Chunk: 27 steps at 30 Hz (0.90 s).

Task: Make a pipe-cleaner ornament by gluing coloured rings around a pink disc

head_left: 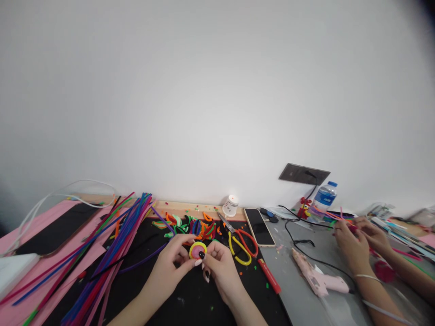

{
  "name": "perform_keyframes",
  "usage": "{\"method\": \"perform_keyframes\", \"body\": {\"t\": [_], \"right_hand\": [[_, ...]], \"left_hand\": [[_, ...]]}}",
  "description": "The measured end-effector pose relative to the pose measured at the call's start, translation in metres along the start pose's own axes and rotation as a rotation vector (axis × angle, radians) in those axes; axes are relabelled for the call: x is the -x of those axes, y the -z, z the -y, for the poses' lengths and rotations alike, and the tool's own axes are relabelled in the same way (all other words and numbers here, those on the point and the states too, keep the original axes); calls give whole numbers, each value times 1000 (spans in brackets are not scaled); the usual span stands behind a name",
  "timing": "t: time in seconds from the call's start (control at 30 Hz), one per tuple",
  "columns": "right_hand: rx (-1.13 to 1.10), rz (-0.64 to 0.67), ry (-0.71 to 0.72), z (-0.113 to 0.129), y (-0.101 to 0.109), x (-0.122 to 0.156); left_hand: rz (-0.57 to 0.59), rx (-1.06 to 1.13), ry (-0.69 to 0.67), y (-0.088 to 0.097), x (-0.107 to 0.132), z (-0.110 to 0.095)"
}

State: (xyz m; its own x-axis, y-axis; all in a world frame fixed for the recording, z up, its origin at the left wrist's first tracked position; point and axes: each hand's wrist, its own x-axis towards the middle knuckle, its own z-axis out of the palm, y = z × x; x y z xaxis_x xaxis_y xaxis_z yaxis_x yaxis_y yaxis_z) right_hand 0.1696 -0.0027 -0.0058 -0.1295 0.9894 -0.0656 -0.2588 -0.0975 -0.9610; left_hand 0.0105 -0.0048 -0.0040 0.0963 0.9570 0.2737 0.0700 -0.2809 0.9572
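My left hand (174, 259) and my right hand (220, 267) meet over the black mat (183, 303). Between their fingertips is a small round pipe-cleaner disc (197, 247) with a yellow rim and a pink middle. Both hands are closed on it, the left from its left side, the right thumb lying across its front. Just beyond my fingers lies a pile of bent coloured pipe-cleaner pieces (200, 229). Scissors with red and yellow handles (240, 259) rest right of my right hand, close to a red stick-like tool (269, 276).
Long pipe cleaners (112, 244) spread across the left side. A white paper cup (230, 206) and a phone (259, 227) stand and lie toward the wall. On the right are a pink glue gun (317, 276), its black cord, a water bottle (325, 197) and another person's hands (353, 244).
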Motion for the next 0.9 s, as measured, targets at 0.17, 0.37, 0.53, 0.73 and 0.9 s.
{"method": "perform_keyframes", "body": {"t": [0.17,0.37,0.53,0.73,0.9], "right_hand": [[-4,-10,5,2,-2,0],[7,-23,-7,2,-1,0],[13,-34,-9,1,-1,0],[4,-31,-13,3,-1,0],[6,-30,-14,1,0,-2]], "left_hand": [[-97,-23,-102,2,-1,0],[-141,-98,-123,9,-1,2],[-127,-92,-100,9,-1,-2],[-163,-58,-125,8,0,-8],[-256,-13,-71,11,0,-12]]}}
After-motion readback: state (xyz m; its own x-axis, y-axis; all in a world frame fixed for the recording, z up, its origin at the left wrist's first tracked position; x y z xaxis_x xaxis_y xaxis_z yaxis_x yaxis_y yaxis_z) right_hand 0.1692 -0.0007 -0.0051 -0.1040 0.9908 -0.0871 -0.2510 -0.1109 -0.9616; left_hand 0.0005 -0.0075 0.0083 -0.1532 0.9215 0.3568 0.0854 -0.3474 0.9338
